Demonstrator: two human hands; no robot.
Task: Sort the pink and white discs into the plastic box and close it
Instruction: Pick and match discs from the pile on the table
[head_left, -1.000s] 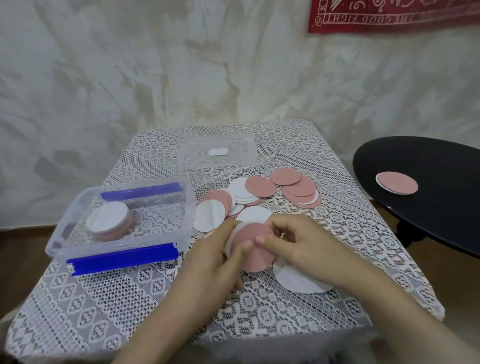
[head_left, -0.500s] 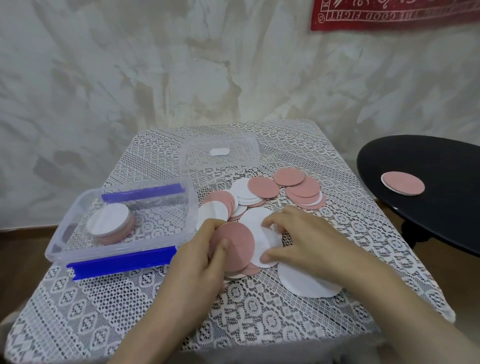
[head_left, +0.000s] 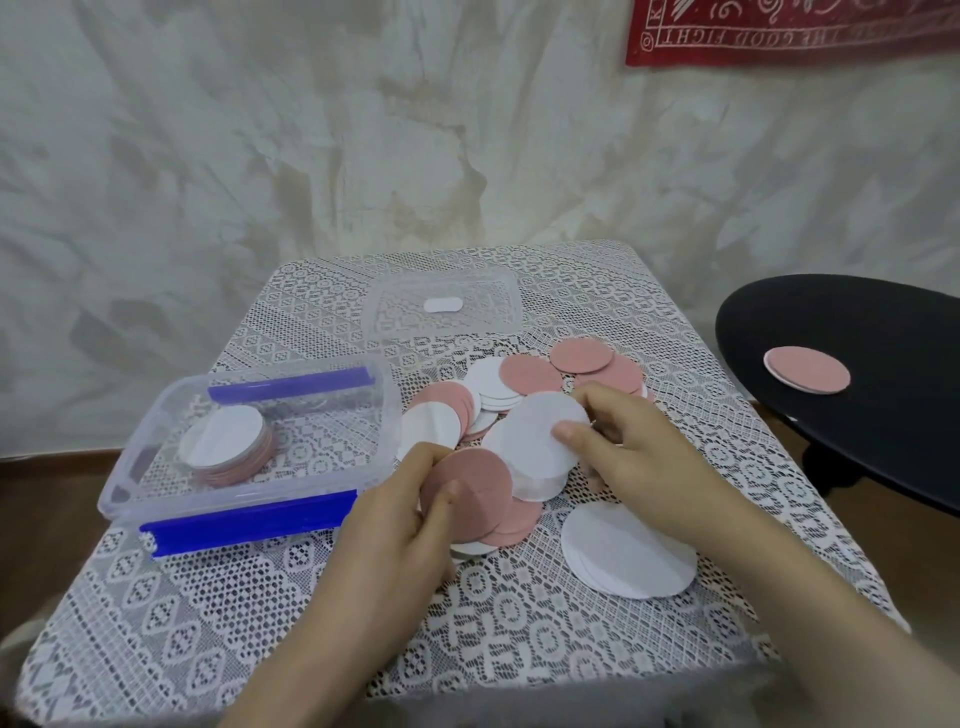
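Observation:
My left hand (head_left: 405, 525) grips a small stack of pink discs (head_left: 478, 493) near the table's middle, thumb on top. My right hand (head_left: 623, 457) pinches a white disc (head_left: 540, 436) lifted just above that stack. Loose pink and white discs (head_left: 524, 379) lie scattered behind the hands. A few white discs (head_left: 623, 556) lie stacked flat under my right wrist. The clear plastic box (head_left: 249, 499) with blue clips stands open at the left, holding a stack of discs (head_left: 228, 441) with a white one on top. Its clear lid (head_left: 441, 306) lies at the back.
The table wears a white lace cloth (head_left: 260, 613) and stands against a pale wall. A black round side table (head_left: 857, 332) at the right carries a pink disc (head_left: 808, 370) on a white one. The floor shows at the left.
My right hand has lifted a white disc up and away from the pink stack. My left hand keeps its grip on the pink discs, shifted slightly left.

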